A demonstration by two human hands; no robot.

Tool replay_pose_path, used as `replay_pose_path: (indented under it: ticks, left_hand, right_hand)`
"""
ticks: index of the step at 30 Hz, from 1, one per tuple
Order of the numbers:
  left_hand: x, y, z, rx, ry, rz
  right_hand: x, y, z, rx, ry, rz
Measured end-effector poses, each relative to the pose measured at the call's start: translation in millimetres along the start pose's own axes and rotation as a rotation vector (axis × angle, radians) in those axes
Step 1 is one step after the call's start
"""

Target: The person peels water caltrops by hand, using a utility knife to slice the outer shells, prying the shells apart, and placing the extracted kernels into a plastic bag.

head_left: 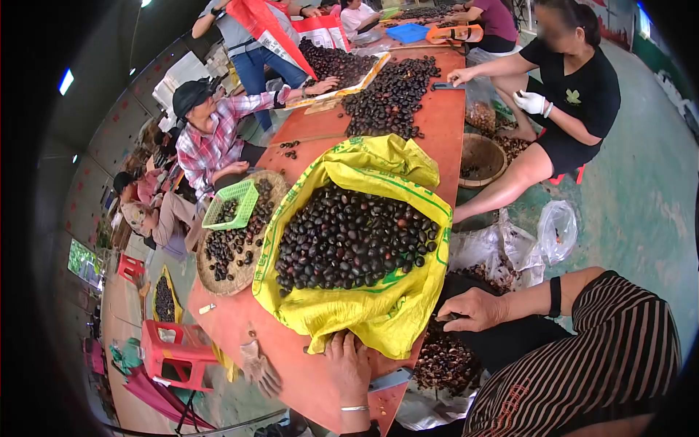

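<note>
My left hand (349,368), with a silver bracelet at the wrist, lies palm down on the red table (291,328). Its fingers are stretched toward the lower edge of a yellow woven sack (397,320). The sack lies wide open, full of dark, glossy, round nuts or fruits (357,237). A flat metal tool (391,379) lies at the table edge, right of this hand. Off that edge, my right hand (477,309) is closed, pinching a small dark piece (453,317) between thumb and fingers. Below it is a heap of reddish-brown shells (444,360).
A glove (260,369) lies near the table's left edge. A round woven tray (218,269) holds a green basket (231,205) and dark nuts. More nuts are piled farther up. Co-workers sit on both sides; one (575,87) is at right. A red stool (175,353) stands left.
</note>
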State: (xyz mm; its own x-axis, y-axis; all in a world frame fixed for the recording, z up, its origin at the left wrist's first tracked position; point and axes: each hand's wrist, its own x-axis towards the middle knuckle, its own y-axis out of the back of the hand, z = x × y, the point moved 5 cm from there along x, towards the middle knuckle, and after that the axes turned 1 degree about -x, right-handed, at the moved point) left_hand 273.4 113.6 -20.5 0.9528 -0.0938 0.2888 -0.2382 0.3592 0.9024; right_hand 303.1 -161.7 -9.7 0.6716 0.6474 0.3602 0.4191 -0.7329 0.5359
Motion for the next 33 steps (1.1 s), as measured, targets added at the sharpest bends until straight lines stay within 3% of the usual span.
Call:
replay_pose_path:
  ticks: [6,33]
  left_hand:
    - [12,-13,-7,0.204,0.026,-0.03]
    - [7,-19,-5,0.248,-0.019,-0.009]
  right_hand:
    - [0,3,3,0.047,-0.017,0.044]
    - [0,4,6,0.102,-0.016,0.096]
